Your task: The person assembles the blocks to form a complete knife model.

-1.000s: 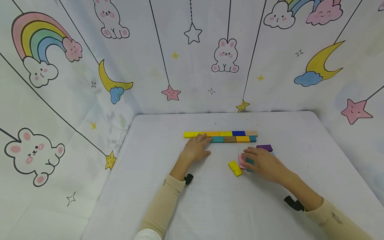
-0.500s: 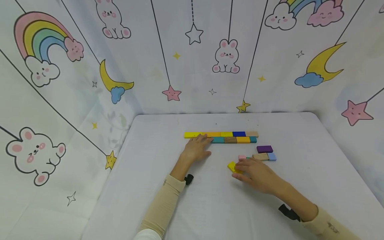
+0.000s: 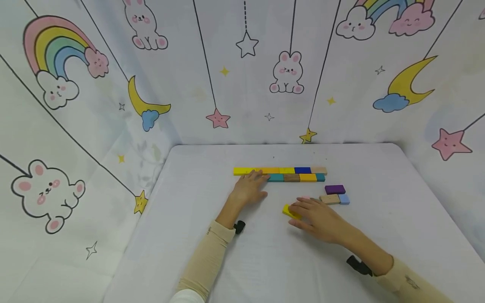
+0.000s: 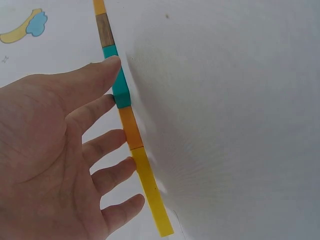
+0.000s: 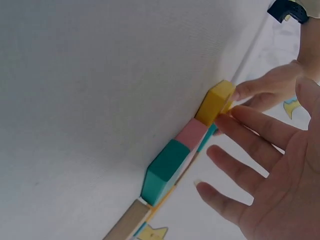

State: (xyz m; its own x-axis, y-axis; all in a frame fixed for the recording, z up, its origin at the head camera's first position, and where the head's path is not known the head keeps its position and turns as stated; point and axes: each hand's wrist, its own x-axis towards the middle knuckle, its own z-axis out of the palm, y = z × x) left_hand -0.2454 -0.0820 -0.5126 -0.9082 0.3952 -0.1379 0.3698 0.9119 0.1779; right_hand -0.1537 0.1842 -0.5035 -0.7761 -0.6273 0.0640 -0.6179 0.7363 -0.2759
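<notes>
My left hand (image 3: 248,188) lies with fingers spread at the left part of two rows of wooden blocks. In the left wrist view its fingertips reach a teal block (image 4: 121,90), an orange block (image 4: 131,127) and a yellow block (image 4: 154,192). My right hand (image 3: 322,219) has extended fingers, and its fingertips touch a loose yellow block (image 3: 289,211). That yellow block stands in line with a pink block (image 5: 192,133) and a teal-green block (image 5: 168,161) in the right wrist view. From the head, the right hand hides most of these.
Behind the right hand lie a purple block (image 3: 335,189), a tan block (image 3: 329,199) and a light blue block (image 3: 344,199). The rows' right part holds a dark blue block (image 3: 302,170) and a brown block (image 3: 291,178). A printed cloth (image 3: 189,84) hangs behind the white table (image 3: 182,168).
My right hand has moved left from the pink and teal-green blocks to the yellow block, which has shifted slightly left. The tan and light blue blocks have come into sight. My left hand stays put.
</notes>
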